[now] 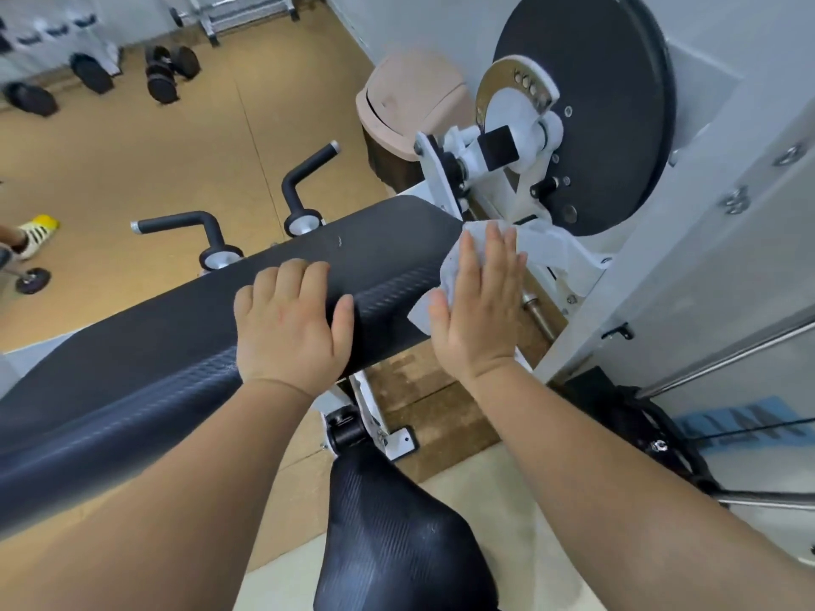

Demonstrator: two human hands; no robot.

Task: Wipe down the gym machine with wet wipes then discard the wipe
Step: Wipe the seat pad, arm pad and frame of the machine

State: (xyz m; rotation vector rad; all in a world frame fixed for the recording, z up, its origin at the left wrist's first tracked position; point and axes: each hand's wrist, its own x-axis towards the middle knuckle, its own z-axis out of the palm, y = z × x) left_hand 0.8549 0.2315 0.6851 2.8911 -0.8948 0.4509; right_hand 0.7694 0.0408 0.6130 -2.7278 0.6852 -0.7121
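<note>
The right hand (478, 302), fingers straight and close together, presses the crumpled white wet wipe (450, 273) on the end of the long black padded rest (375, 258). The left hand (286, 328) lies on that rest, fingers bent over its top. Wiping seems underway. Next, rub along it, then reach the pink lidded bin (410, 103).

right hand (478, 308) flat on wipe (454, 271), left hand (293, 321) on black pad (176, 319)
</note>
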